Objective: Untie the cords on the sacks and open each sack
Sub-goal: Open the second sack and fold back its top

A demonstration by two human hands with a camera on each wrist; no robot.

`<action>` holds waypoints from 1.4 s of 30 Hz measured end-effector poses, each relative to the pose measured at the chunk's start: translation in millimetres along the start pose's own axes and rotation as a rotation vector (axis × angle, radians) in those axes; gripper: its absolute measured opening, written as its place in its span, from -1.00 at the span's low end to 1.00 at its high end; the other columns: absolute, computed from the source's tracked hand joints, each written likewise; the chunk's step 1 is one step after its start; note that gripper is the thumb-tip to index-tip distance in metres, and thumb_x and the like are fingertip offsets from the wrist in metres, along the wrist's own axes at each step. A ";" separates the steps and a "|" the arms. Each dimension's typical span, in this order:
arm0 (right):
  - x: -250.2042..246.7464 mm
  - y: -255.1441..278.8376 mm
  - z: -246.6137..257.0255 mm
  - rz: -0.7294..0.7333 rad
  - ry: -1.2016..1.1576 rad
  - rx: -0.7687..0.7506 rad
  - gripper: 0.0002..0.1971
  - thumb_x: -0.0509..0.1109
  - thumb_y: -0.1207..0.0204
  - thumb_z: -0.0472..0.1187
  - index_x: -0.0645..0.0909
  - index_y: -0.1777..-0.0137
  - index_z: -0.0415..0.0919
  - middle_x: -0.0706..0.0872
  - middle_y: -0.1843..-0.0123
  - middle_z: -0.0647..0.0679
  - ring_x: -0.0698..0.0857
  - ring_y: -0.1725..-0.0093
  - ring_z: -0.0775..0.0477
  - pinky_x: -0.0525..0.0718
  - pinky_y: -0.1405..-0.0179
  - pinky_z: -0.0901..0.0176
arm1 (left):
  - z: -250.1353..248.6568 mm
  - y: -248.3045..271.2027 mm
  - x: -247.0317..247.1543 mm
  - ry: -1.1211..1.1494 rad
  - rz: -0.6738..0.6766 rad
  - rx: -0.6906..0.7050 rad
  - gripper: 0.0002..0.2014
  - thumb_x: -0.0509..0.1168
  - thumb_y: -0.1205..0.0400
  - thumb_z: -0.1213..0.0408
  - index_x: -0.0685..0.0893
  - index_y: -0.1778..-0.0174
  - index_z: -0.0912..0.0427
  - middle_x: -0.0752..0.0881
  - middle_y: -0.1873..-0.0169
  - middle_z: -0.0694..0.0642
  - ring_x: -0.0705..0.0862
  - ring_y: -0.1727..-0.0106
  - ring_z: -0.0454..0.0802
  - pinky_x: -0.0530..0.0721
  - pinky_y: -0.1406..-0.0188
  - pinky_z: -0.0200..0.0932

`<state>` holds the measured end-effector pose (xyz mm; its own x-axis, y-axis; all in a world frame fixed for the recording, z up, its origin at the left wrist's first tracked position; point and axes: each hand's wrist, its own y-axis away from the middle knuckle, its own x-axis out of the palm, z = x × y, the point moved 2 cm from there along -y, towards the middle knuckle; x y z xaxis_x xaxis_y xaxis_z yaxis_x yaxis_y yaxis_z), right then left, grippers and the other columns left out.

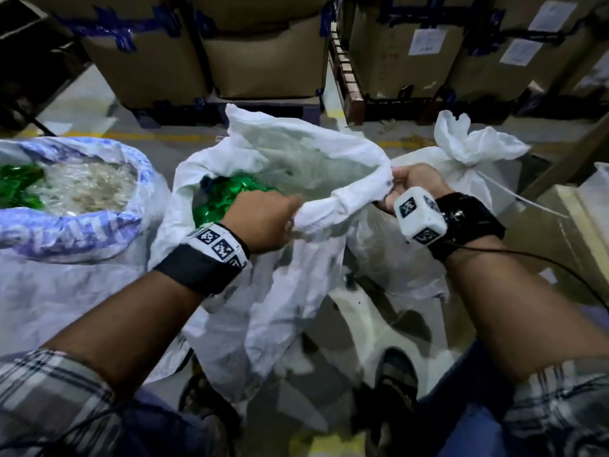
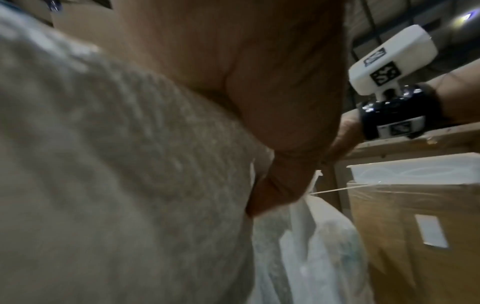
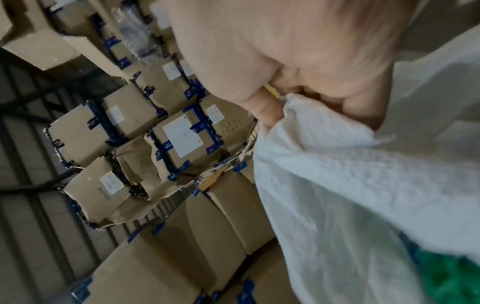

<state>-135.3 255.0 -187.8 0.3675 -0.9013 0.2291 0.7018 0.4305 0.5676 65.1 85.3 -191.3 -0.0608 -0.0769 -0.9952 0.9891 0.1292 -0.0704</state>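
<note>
Both hands grip the rolled rim of the middle sack point(image 1: 329, 150), which stands on the floor directly in front of them: the left hand point(image 1: 263, 222) has its fingers curled round the near part of the rim, and the right hand point(image 1: 413, 184) pinches the rim at its right end, so the mouth is stretched between them. The woven white cloth looks thin, soft and limp; it folds and sags wherever it is not held, so I judge it light in itself but slippery, best taken by the doubled-over hem where the layers bunch into something to grasp. The load inside, green shiny pieces point(image 1: 230, 196) just beyond the left hand, probably gives the sack enough weight to stay put while the rim is pulled.

Left of the left hand an open sack with blue print point(image 1: 82, 225) shows its contents. Beyond the right hand a tied sack point(image 1: 474, 150) has its neck bunched, with a thin pale cord point(image 1: 520, 197) running off to the right.

The knot itself is too small to read. Both wrist views are mostly blurred palm and cloth, and fingertips are buried in fabric. How deep the middle sack goes is hidden by its own folds
</note>
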 end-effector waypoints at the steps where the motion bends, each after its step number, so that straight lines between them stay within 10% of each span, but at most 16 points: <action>1: -2.1 1.1 -3.2 -0.040 0.045 -0.005 -0.63 0.08 -0.68 -0.33 0.58 -0.35 -0.47 0.65 0.06 -0.51 0.65 -0.12 -0.33 0.70 -0.12 0.00 | 5.7 -0.2 -3.1 0.000 -0.046 0.003 -0.63 0.25 -0.47 0.04 0.55 -0.20 -0.04 0.78 0.01 0.10 0.77 -0.02 0.25 0.61 0.25 0.01; 4: 3.2 1.5 -19.1 -0.170 0.213 -0.062 -0.72 0.16 -0.58 -0.44 0.55 -0.24 -0.44 0.69 0.23 -0.37 0.78 0.24 -0.20 0.68 0.37 0.14 | 10.0 -1.9 -4.7 -0.042 -0.112 0.044 -0.64 0.34 -0.47 0.20 0.54 -0.20 -0.07 0.76 -0.03 0.00 0.77 -0.01 0.18 0.58 0.34 -0.03; 7: 11.5 -0.6 -30.0 -0.464 0.746 -0.417 -0.47 0.31 -0.44 -0.38 0.35 -0.43 -0.21 0.43 -0.37 -0.32 0.67 -0.13 -0.39 0.68 -0.04 -0.05 | 2.6 0.7 2.7 -0.066 -0.110 0.068 -0.65 0.35 -0.49 0.25 0.55 -0.20 -0.03 0.74 0.00 0.00 0.77 0.08 0.19 0.46 0.44 -0.09; 11: 30.9 20.4 -20.7 -0.591 1.215 -1.010 -0.70 0.28 -0.31 -0.36 0.53 -0.06 -0.19 0.52 -0.20 -0.25 0.60 -0.11 -0.39 0.62 0.01 -0.08 | -0.5 2.0 10.6 -0.131 -0.106 0.074 -0.61 0.34 -0.50 0.24 0.52 -0.26 -0.01 0.67 -0.08 0.05 0.75 0.14 0.23 0.38 0.48 -0.10; 18: 45.5 2.5 -34.8 -0.176 1.457 -0.691 -0.58 0.46 -0.44 0.12 0.69 -0.04 -0.26 0.71 -0.02 -0.29 0.68 -0.15 -0.32 0.63 -0.02 0.04 | -6.4 1.1 7.4 -0.168 -0.094 0.131 -0.57 0.26 -0.56 0.20 0.53 -0.36 -0.19 0.69 -0.04 -0.04 0.77 0.14 0.16 0.43 0.48 -0.12; 21: 35.7 -7.4 -43.1 -0.195 1.345 -0.585 -0.70 0.50 -0.47 0.00 0.65 0.24 -0.26 0.68 0.29 -0.18 0.71 0.03 -0.26 0.42 0.20 0.18 | -12.8 4.9 7.0 -0.165 -0.105 0.164 -0.63 0.34 -0.52 0.24 0.63 -0.24 -0.17 0.79 0.14 -0.04 0.77 0.21 0.14 0.31 0.48 -0.17; 27: 14.1 -7.1 -21.5 -0.012 0.160 -0.116 -0.72 0.11 -0.67 -0.47 0.48 0.25 -0.27 0.50 0.31 -0.19 0.52 0.37 -0.12 0.57 0.44 0.22 | 6.9 -0.3 8.2 -0.175 -0.127 0.048 -0.67 0.24 -0.62 0.26 0.55 -0.27 -0.17 0.79 0.16 0.02 0.72 0.08 0.15 0.50 0.41 -0.11; 31: 12.1 10.9 -12.0 0.047 -0.260 -0.049 -0.69 -0.08 -0.69 -0.37 0.49 0.10 -0.43 0.63 0.22 -0.27 0.64 0.28 -0.31 0.69 0.23 0.14 | 36.3 -0.4 -3.4 -0.150 -0.378 -0.031 -0.78 0.22 -0.57 0.26 0.62 -0.11 0.00 0.79 0.23 0.07 0.70 0.20 0.20 0.39 0.49 -0.08; 37: 17.4 13.1 1.5 0.060 -0.144 -0.026 -0.60 -0.01 -0.56 -0.35 0.65 0.25 -0.47 0.78 0.35 -0.30 0.79 0.44 -0.28 0.71 0.54 0.19 | 55.7 -1.3 18.7 -0.266 -0.645 0.023 -0.80 0.10 -0.81 0.38 0.64 -0.13 0.13 0.72 -0.16 0.18 0.62 0.15 0.23 0.60 0.27 0.15; 40: 12.1 -1.4 -13.8 -0.158 0.257 -0.149 -0.85 0.11 -0.66 -0.30 0.41 -0.17 -0.21 0.58 -0.14 -0.20 0.74 -0.20 -0.32 0.77 -0.11 -0.05 | 43.9 1.0 43.3 -0.237 -0.454 0.007 -0.77 0.10 -0.74 0.38 0.63 -0.20 0.17 0.67 -0.26 0.27 0.62 0.07 0.26 0.56 0.17 0.16; 42: 4.5 -10.8 -23.7 -0.373 0.625 -0.351 -0.72 0.23 -0.58 -0.34 0.31 -0.18 -0.02 0.45 -0.23 -0.17 0.68 -0.11 -0.24 0.73 -0.18 0.06 | 31.8 0.5 51.8 -0.201 -0.288 -0.029 -0.67 0.07 -0.70 0.30 0.56 -0.35 0.15 0.64 -0.28 0.26 0.58 -0.01 0.27 0.49 0.10 0.16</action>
<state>-126.7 247.5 -211.6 0.2718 -0.8401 -0.4695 0.9581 0.1902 0.2144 66.7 50.0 -240.7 -0.3061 -0.3071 -0.9011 0.9309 0.1015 -0.3508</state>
